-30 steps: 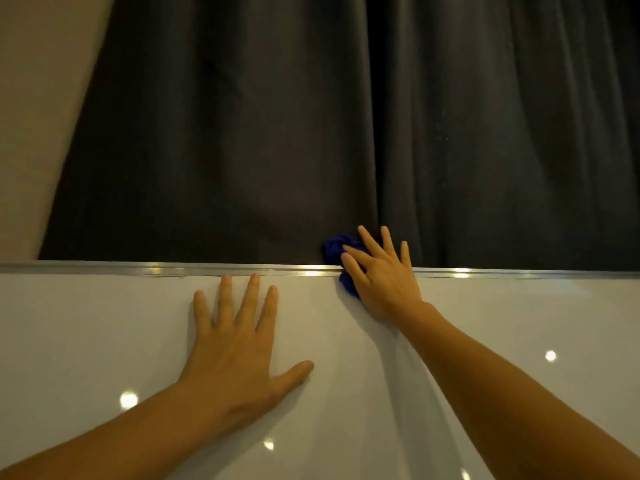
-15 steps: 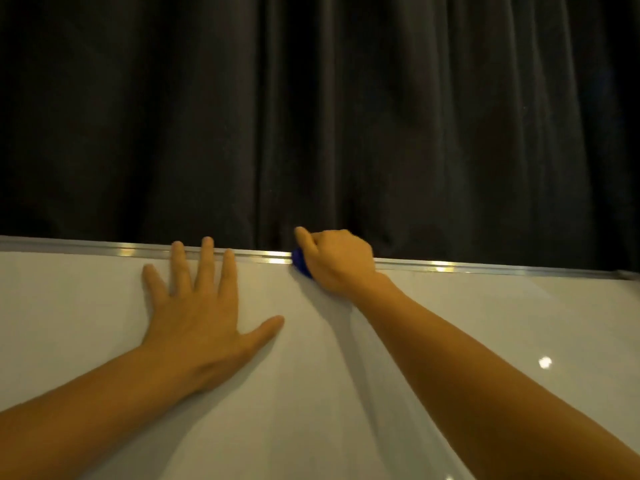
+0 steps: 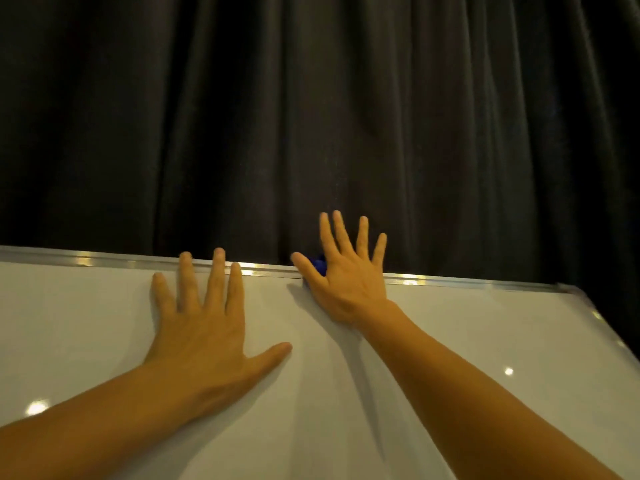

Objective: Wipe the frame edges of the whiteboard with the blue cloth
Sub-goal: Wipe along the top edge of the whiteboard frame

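The whiteboard (image 3: 467, 341) fills the lower half of the head view, and its silver top frame edge (image 3: 104, 259) runs across the middle. My right hand (image 3: 346, 282) lies over that edge with fingers spread, pressing the blue cloth (image 3: 319, 264) against it. Only a small blue patch shows between thumb and forefinger; the rest is hidden under the palm. My left hand (image 3: 204, 323) rests flat on the white surface just left of it, fingers apart, with the fingertips touching the frame.
A dark pleated curtain (image 3: 311, 116) hangs directly behind the board. The frame's upper right corner (image 3: 571, 289) shows at the right, with the right frame edge running down from it. Light spots reflect off the glossy surface.
My right hand was closed around the cloth half a second ago; its fingers are now spread over the top edge. The view shifted right, bringing the board's right corner into sight. The left hand stays flat.
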### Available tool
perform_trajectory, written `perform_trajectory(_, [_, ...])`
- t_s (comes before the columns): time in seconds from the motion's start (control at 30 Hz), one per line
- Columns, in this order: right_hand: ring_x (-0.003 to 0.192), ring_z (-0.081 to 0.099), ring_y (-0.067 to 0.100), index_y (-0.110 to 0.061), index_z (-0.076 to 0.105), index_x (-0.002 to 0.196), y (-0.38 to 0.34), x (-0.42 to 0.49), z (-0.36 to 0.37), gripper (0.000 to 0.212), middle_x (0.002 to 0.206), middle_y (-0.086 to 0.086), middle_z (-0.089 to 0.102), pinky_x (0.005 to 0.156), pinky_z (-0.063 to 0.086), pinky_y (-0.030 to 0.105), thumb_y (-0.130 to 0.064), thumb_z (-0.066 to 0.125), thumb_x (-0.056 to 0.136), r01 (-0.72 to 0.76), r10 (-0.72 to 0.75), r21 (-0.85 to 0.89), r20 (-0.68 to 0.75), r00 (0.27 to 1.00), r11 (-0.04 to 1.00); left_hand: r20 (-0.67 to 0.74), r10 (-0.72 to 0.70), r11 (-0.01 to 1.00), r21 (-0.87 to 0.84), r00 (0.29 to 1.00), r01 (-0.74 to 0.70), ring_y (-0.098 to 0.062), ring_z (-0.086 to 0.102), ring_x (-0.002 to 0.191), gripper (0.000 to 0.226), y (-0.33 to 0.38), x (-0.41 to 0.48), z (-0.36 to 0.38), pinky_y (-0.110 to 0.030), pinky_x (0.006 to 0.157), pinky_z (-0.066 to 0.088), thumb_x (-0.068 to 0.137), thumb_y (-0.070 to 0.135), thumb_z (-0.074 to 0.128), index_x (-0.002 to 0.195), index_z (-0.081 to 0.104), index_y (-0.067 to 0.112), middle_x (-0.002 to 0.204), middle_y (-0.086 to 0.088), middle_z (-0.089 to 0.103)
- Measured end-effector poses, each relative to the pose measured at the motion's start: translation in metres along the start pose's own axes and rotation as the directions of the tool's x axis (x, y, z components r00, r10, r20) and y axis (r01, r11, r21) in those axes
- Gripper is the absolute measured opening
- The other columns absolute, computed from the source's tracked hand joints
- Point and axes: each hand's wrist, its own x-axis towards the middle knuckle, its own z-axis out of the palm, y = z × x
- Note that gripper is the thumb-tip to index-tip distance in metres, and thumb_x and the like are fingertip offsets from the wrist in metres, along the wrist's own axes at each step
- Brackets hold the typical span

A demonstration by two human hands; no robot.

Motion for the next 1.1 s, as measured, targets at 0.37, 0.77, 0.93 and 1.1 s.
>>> perform_trajectory(0.37, [0.145, -0.024, 0.028, -0.048, -0.016, 0.147, 0.008, 0.024, 0.009, 0.071, 0.163, -0.006, -0.012, 0.105, -0.024, 0.055, -0.077, 0.003, 0.085, -0.007, -0.007, 0.076, 0.184, 0.983, 0.997, 0.033, 0.048, 0.999, -0.003, 0.998, -0.048, -0.047, -0.039, 0.135, 0.120, 0.038, -0.005, 0.023, -0.069, 0.107, -0.020, 0.035, 0.096, -0.024, 0.115, -0.059, 0.014, 0.130, -0.011, -0.058])
perform_trajectory(0.77, [0.115, 0.055, 0.035, -0.033, 0.013, 0.154, 0.021, 0.017, -0.002, 0.072, 0.115, 0.008, 0.064, 0.081, 0.054, 0.047, -0.033, 0.056, 0.096, 0.406, -0.399, -0.036, 0.122, 0.909, 0.913, -0.028, -0.073, 0.990, 0.122, 0.997, 0.076, -0.046, -0.030, 0.140, 0.119, 0.077, 0.004, 0.016, -0.065, 0.113, -0.013, 0.042, 0.098, -0.019, 0.117, -0.055, 0.013, 0.140, -0.014, -0.052])
perform_trajectory(0.93, [0.145, 0.022, 0.040, -0.031, 0.019, 0.153, 0.116, 0.006, -0.006, 0.059, 0.152, -0.001, 0.042, 0.115, 0.022, 0.052, -0.030, 0.047, 0.100, 0.427, -0.415, -0.068, 0.140, 0.899, 0.902, -0.032, -0.068, 0.989, 0.129, 0.997, 0.072, -0.043, -0.036, 0.138, 0.121, 0.139, 0.021, 0.010, -0.063, 0.112, -0.015, 0.041, 0.099, -0.018, 0.123, -0.052, 0.017, 0.142, -0.011, -0.052])
perform_trajectory(1.1, [0.146, 0.020, 0.038, -0.032, 0.027, 0.150, 0.226, -0.005, -0.021, 0.053, 0.154, -0.002, 0.039, 0.117, 0.016, 0.053, -0.030, 0.045, 0.101, 0.396, -0.381, -0.078, 0.156, 0.911, 0.915, -0.001, -0.013, 0.996, 0.088, 1.000, 0.013, -0.041, -0.034, 0.140, 0.121, 0.225, 0.029, 0.023, -0.064, 0.116, -0.010, 0.042, 0.097, -0.019, 0.128, -0.049, 0.018, 0.141, -0.010, -0.053])
